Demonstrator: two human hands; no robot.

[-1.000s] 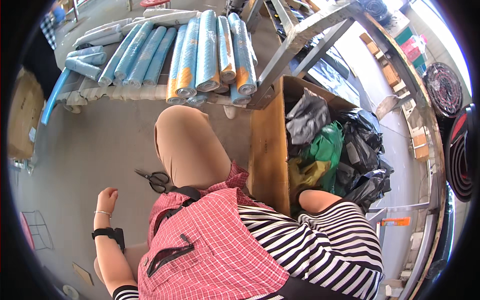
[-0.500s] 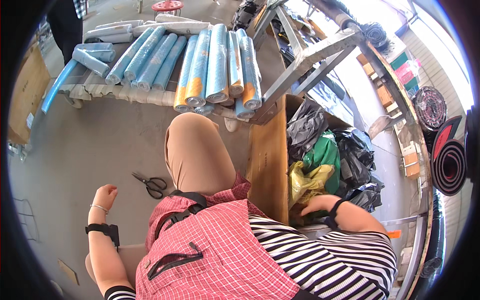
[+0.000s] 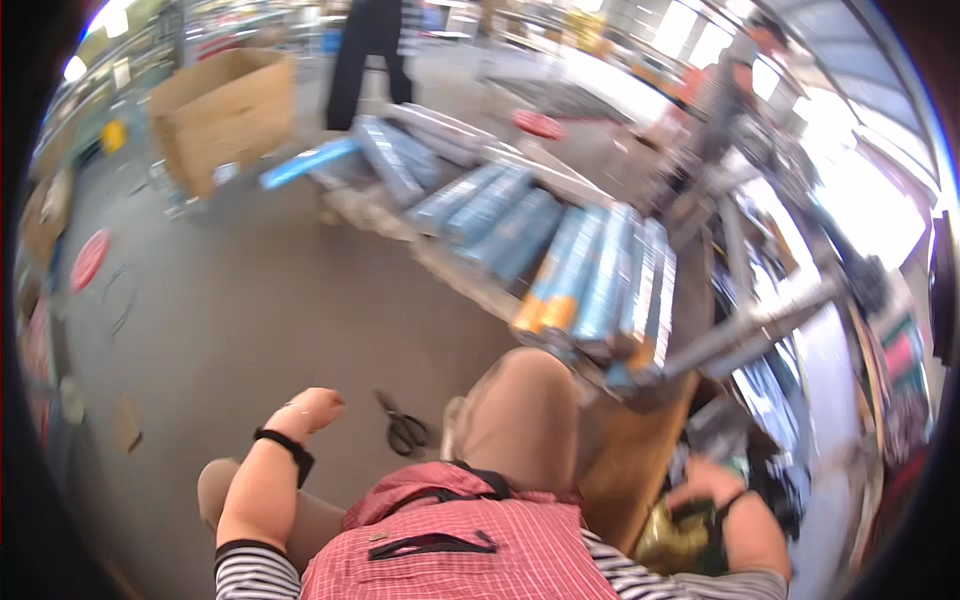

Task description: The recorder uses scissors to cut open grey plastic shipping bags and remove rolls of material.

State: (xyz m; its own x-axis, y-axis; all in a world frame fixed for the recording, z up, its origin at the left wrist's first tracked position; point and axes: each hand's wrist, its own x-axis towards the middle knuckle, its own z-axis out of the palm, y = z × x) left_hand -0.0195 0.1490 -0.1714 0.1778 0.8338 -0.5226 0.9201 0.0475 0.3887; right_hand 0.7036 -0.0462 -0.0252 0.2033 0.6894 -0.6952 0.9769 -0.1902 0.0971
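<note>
My left hand (image 3: 318, 408) hangs over the floor at the left, its fingers curled in with nothing seen in them. Black-handled scissors (image 3: 405, 432) lie on the floor between that hand and my bent knee. On the right, my right hand (image 3: 708, 482) is over a cardboard box (image 3: 632, 462) of crumpled plastic bags. A yellow bag (image 3: 665, 540) sits just below the hand, and a dark grey bag (image 3: 718, 428) lies beyond it. Motion smears the right fingers, so whether they grip a bag cannot be made out.
Plastic-wrapped blue rolls (image 3: 605, 275), some with orange parts, lie on a low platform ahead. A grey metal frame (image 3: 750, 325) stands at the right. Farther off are a large cardboard carton (image 3: 225, 120), a red stool (image 3: 538, 124) and a person (image 3: 725, 90) at upper right.
The whole view has swung left and up, bringing the large carton and far room into sight. My right hand has come up a little over the bags; my left hand stays curled.
</note>
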